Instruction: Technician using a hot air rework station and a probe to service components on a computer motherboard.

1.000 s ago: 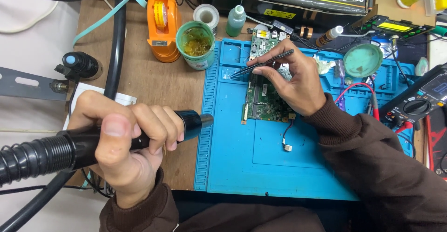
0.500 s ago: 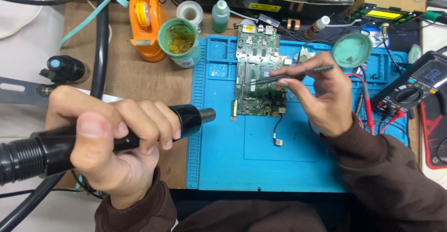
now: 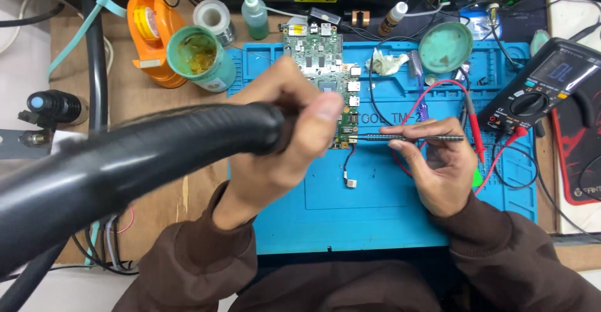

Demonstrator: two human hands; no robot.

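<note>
My left hand [image 3: 282,140] grips the black hot-air wand [image 3: 138,161] and holds it over the green circuit board [image 3: 316,58], hiding the board's lower left part. The wand's thick hose runs toward the camera at the left. My right hand [image 3: 438,168] holds thin black tweezers [image 3: 404,138] level, their tips at the board's lower right edge. A short wire with a small connector [image 3: 349,182] hangs off the board onto the blue mat [image 3: 388,218].
Behind the mat stand a green pot of flux [image 3: 199,58], an orange tape dispenser [image 3: 150,33], a solder roll [image 3: 213,17], a green bottle [image 3: 255,14] and a green lid [image 3: 446,47]. A multimeter [image 3: 541,83] with red and black leads lies at the right.
My left hand has swung the wand up and right, from beside the mat to over the board. My right hand and tweezers have dropped lower, to the board's lower right edge.
</note>
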